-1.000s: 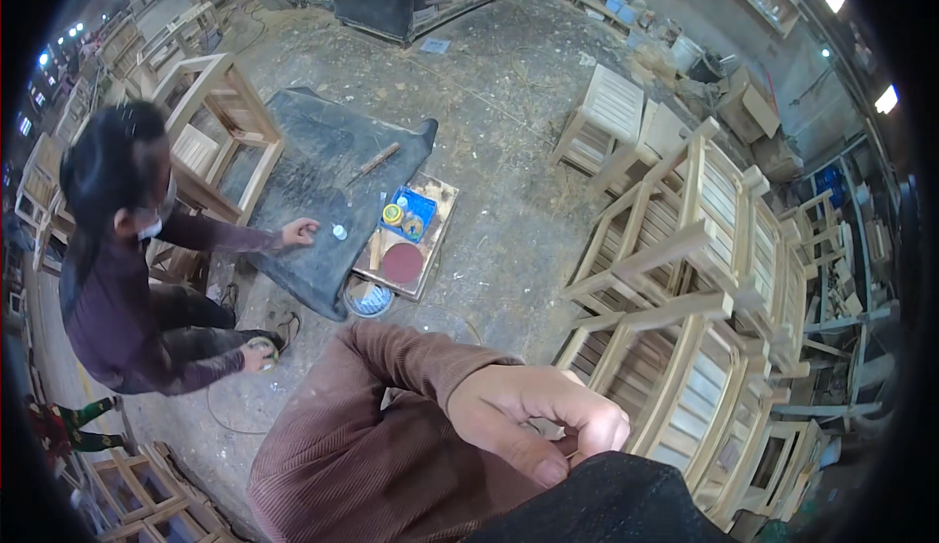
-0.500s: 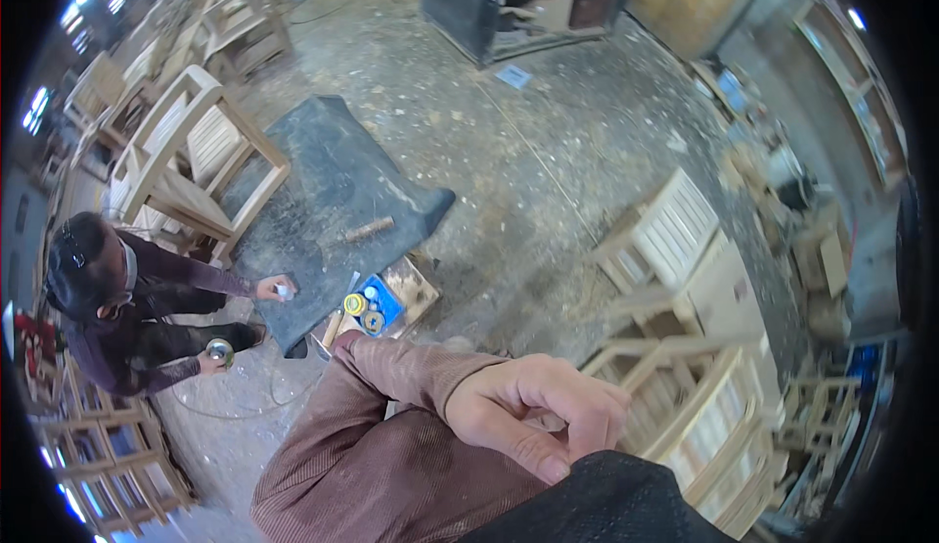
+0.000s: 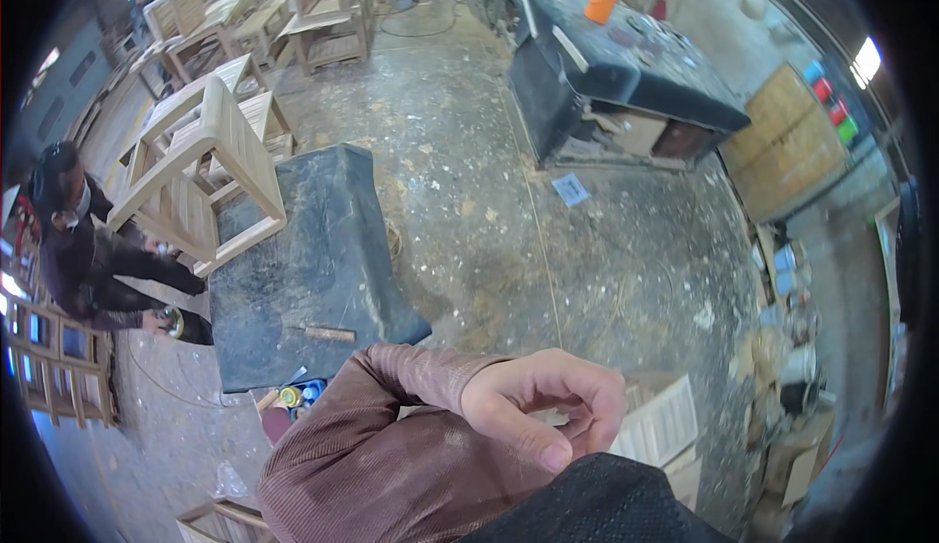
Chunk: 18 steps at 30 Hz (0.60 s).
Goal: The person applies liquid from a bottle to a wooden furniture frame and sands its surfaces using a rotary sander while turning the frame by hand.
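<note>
Left hand (image 3: 543, 406): curled loosely, thumb bent toward the other fingers; cannot tell if clamped on anything.
Right hand: out of view, cannot tell.
Slatted seat (image 3: 655, 428): at 3 o'clock from the left hand, partly hidden behind it (pale wood).
Black cloth (image 3: 606, 504): at 5 o'clock, just beside the thumb.
Mat (image 3: 303, 240): at 10 o'clock, spread on the floor (image 3: 469, 279), bearing a wooden stick (image 3: 330, 334).
Co-worker (image 3: 70, 259): farther out, also at 10 o'clock.

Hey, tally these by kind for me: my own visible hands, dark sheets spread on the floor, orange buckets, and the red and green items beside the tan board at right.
Your left hand: 1
Dark sheet: 1
Orange bucket: 1
Red items: 2
Green item: 1
Total: 6
</note>
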### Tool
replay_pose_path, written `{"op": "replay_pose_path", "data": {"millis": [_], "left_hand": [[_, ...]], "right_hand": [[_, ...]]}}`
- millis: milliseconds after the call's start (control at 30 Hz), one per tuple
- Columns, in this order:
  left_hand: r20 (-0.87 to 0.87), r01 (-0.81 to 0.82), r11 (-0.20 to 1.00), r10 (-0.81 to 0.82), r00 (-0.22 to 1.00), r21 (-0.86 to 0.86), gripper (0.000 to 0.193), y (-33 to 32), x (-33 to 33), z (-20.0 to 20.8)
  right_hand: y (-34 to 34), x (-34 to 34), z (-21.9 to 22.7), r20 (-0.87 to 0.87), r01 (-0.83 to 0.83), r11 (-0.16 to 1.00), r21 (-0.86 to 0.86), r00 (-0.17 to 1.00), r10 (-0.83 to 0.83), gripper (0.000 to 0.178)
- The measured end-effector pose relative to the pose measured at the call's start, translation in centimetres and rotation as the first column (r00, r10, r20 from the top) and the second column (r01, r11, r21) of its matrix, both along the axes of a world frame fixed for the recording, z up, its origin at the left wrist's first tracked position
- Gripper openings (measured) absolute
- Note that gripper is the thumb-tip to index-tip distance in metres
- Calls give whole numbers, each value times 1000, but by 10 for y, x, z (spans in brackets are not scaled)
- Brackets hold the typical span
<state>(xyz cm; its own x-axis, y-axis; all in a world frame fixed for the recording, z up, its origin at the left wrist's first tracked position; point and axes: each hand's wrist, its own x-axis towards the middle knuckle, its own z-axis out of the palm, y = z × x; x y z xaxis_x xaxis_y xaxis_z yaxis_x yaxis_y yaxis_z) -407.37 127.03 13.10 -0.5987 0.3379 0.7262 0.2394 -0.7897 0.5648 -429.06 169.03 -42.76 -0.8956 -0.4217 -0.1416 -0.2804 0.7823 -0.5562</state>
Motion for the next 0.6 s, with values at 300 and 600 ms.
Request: {"op": "replay_pose_path", "data": {"millis": [300,600], "left_hand": [[-133,-515,624,554,822,-587,40,-168,-229,-26],[-72,-326,87,891,448,-941,32,-378,-398,-132]], "right_hand": [[-232,-208,-5,215,-598,691,406,798,563,33],[-462,-591,-17,423,-658,38,752,526,738,36]]}}
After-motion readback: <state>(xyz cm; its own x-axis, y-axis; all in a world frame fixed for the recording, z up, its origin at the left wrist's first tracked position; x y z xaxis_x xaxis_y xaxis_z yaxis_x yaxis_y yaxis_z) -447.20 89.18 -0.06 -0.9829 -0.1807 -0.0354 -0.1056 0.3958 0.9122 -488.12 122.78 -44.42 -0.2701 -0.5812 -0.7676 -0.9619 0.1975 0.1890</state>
